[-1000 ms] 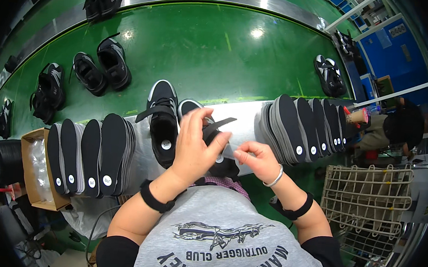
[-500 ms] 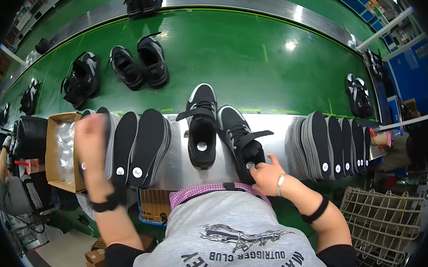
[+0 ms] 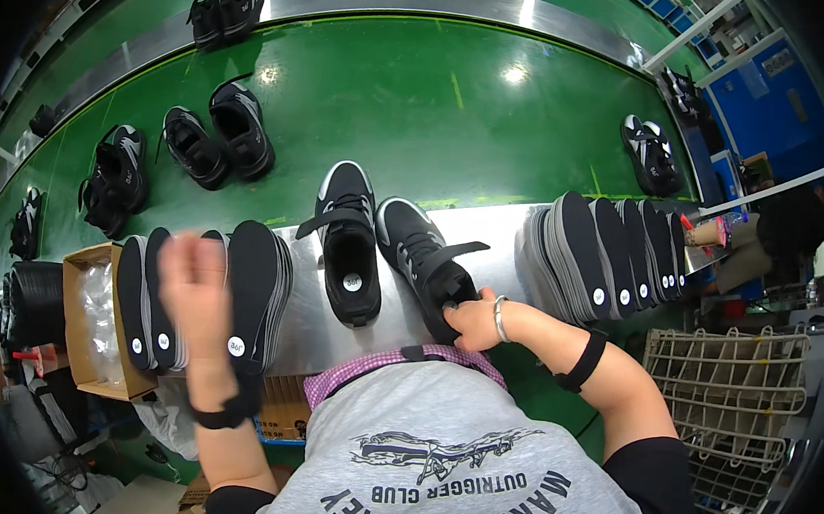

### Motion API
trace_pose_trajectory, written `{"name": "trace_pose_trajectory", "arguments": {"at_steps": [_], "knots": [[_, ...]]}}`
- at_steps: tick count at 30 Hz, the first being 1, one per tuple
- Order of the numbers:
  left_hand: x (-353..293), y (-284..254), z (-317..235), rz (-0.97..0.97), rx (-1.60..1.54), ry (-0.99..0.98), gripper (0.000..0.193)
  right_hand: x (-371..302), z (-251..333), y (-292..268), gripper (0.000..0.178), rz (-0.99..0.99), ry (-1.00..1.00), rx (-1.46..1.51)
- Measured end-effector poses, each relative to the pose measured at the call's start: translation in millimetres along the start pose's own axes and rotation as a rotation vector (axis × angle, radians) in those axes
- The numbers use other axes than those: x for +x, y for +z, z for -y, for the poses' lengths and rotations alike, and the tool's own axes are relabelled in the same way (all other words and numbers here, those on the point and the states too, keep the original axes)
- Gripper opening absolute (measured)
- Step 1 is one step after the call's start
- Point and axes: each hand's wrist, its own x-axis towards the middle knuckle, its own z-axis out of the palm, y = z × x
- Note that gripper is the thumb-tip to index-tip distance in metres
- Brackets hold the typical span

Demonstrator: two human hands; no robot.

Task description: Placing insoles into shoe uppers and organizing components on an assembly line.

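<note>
Two black-and-grey sneakers stand toes away from me on the metal ledge. The left sneaker point(image 3: 347, 252) has a round white sticker inside. At the heel of the right sneaker point(image 3: 422, 253) my right hand point(image 3: 479, 321) is closed, its thumb at the shoe's opening. My left hand point(image 3: 197, 290) is raised over the insole stacks on the left, smeared by motion. It hides part of a stack next to the rightmost black insole stack point(image 3: 255, 284). Whether its fingers hold anything is not visible.
Left of the insoles is a cardboard box point(image 3: 73, 319) with clear plastic inside. More insole stacks point(image 3: 579, 254) stand on the right. Several sneakers, including one pair point(image 3: 215, 138), sit on the green surface point(image 3: 395, 93). A wire basket point(image 3: 723, 384) stands at lower right.
The whole view has shifted. My left hand has moved rightward across the insole stacks, uncovering those beside the box. My right hand stays at the right sneaker's heel.
</note>
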Motion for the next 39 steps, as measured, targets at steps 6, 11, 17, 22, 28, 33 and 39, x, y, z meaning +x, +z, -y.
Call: {"name": "trace_pose_trajectory", "arguments": {"at_steps": [6, 11, 17, 22, 28, 33, 39], "knots": [[-85.9, 91.6, -38.8, 0.704, 0.317, 0.482, 0.050, -1.7, 15.1, -4.5, 0.037, -0.058, 0.048, 0.175], [-103.1, 90.4, -55.9, 0.893, 0.192, 0.439, 0.048, -2.2, 10.4, 3.7, 0.038, -0.181, 0.050, 0.232], [-75.2, 81.5, -49.9, 0.650, -0.014, -0.035, 0.019, -31.0, -1.3, 14.4, 0.026, -0.928, -0.023, 0.249], [-65.5, 102.9, -39.2, 0.423, 0.090, 0.447, 0.030, -20.7, -10.5, 5.8, 0.022, -1.483, -0.096, 0.143], [-54.2, 125.6, -36.2, 0.654, -0.098, 0.225, 0.016, 4.9, -28.4, -3.1, 0.019, -1.327, -0.091, 0.271], [-40.2, 132.3, -31.7, 0.848, -0.289, -0.178, 0.020, 13.7, -41.3, -21.6, 0.022, -0.896, -0.054, 1.096], [-52.1, 129.2, -37.1, 0.613, -0.194, 0.143, 0.018, 14.3, -35.9, -12.3, 0.023, -0.948, -0.074, 1.120]]}}
